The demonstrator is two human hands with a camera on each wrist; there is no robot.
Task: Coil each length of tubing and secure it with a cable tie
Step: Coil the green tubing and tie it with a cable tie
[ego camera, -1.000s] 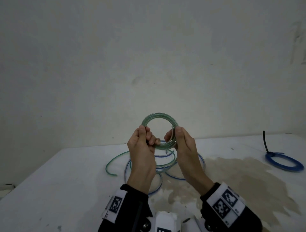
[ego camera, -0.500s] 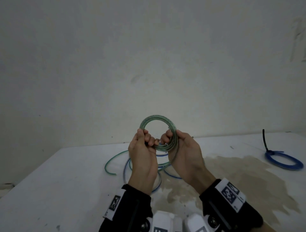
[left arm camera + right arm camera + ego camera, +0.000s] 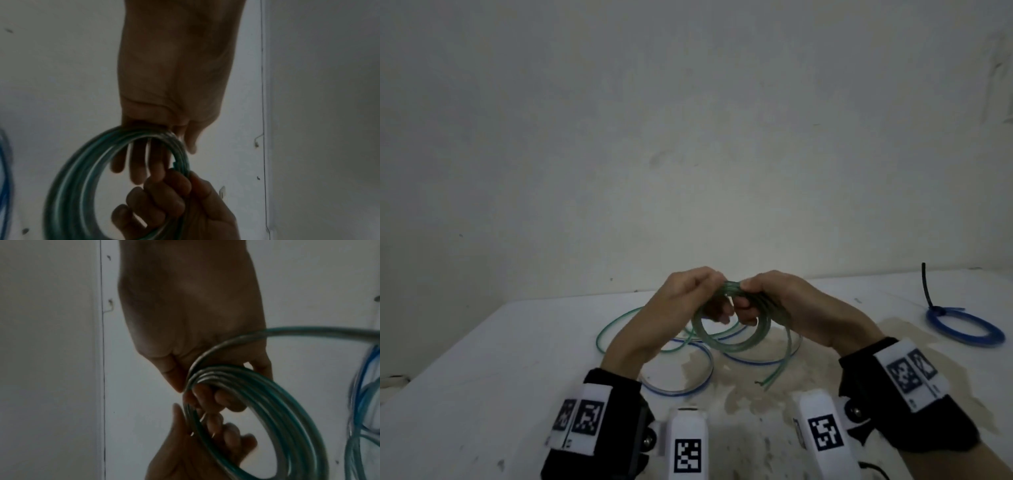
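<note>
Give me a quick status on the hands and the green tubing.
Left hand and right hand both grip green coil above table. Tail end still loose, no tie on. Nothing in the way.

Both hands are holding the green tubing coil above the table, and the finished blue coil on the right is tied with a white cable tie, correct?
Not quite: the head view shows a black cable tie on the blue tubing coil, not white. The rest holds: left hand and right hand both grip the green tubing coil above the white table.

Bare off-white wall (image 3: 688,120); white table (image 3: 465,394) against it, brown stain (image 3: 808,377); dim light.
</note>
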